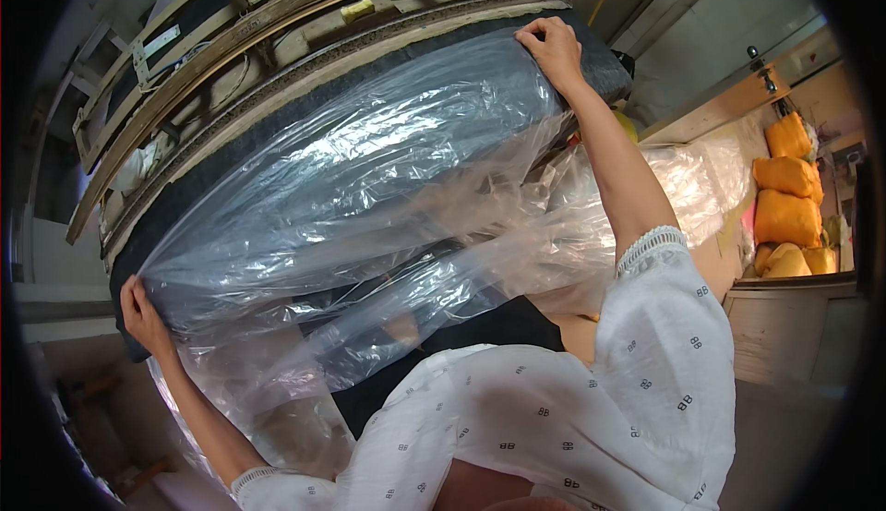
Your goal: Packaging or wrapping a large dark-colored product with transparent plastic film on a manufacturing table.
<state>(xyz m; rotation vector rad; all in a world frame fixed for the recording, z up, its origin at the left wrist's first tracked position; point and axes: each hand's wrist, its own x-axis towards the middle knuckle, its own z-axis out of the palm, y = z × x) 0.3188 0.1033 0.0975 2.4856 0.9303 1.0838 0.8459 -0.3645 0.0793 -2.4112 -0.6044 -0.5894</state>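
A large sheet of clear plastic film [369, 165] is stretched across a long dark padded surface [595, 63] in front of me. At the far left, my left hand [143, 312] pinches one corner of the film, fingers closed. My right hand [556, 52] grips the opposite corner near the far right end, thumb and fingers together. Between my hands the far edge is drawn fairly taut. Toward my body the film hangs in loose, shiny folds, and more of it trails off to the right.
Beyond the padded surface run long wooden rails [305, 3] of a frame, with a small yellow block [357, 10] among them. Orange wrapped bundles [787, 216] are stacked on a shelf at the right. A wooden cabinet [784, 331] stands below them.
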